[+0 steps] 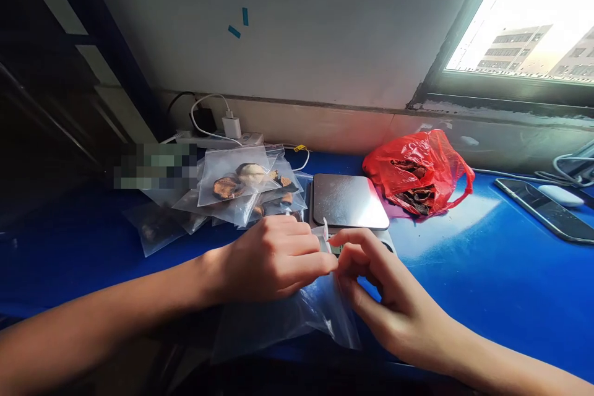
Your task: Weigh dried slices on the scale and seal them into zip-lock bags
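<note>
A clear plastic zip bag point(320, 309) hangs in front of the desk's near edge, its upper edge between my hands. No contents can be made out in it. My left hand point(283, 257) is closed on the bag's upper part, fingers curled together. With bent fingers, my right hand point(371, 278) grips the bag's edge just right of the left fingertips. Right behind the hands lies a digital scale with a silver plate point(350, 201); my fingers partly cover its display. Left of the scale, several zip bags point(218, 164) holding dried brown slices lie in a pile.
An open red plastic bag point(434, 164) with dark dried pieces sits right of the scale on the blue desk point(482, 284). A phone point(547, 210) and white rounded case point(560, 195) lie far right. A white charger point(231, 125) and cables run along the wall.
</note>
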Demonstrator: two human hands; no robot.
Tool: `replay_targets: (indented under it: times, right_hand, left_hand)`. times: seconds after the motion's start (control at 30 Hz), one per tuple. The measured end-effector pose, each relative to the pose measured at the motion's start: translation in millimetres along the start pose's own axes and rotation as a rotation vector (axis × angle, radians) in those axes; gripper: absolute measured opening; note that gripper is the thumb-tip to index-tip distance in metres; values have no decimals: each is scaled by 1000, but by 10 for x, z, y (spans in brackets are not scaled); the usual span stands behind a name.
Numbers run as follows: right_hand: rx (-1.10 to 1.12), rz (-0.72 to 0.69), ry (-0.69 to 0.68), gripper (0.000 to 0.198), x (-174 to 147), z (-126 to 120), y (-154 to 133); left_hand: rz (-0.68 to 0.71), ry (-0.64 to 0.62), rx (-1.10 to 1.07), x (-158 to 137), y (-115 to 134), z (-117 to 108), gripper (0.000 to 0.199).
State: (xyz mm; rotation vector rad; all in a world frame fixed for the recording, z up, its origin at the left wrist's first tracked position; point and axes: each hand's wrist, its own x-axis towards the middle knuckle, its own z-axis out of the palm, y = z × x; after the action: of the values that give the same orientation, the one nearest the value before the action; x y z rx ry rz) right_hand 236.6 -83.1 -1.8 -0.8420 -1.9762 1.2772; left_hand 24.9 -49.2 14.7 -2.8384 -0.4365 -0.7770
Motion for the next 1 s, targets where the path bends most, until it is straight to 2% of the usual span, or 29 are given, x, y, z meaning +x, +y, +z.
replay_targets:
  times: [0.23, 0.37, 0.53, 0.67, 0.8, 0.9, 1.0]
  right_hand:
    - [-3, -14, -13, 37, -1, 19, 10]
    - [-83, -18, -34, 22, 28, 32, -11]
    - [-182, -61, 58, 21, 51, 77, 29]
    - [-246, -13, 109, 21, 44, 90, 69]
    - [-156, 11, 145, 19, 77, 45, 68]
    - [-22, 53, 95, 15, 118, 2, 49]
    - [21, 67, 62, 15, 130, -13, 23]
  left_hand:
    - [-10, -20, 24, -3, -2, 2, 21]
    - [9, -42, 85, 8, 27, 11, 26]
    - [48, -56, 144, 19, 73, 16, 30]
    - [46, -60, 148, 32, 81, 29, 30]
    - [-22, -35, 117, 26, 70, 55, 28]
    - [-29, -9, 70, 14, 76, 54, 21]
    - [-18, -3, 30, 12, 92, 45, 20]
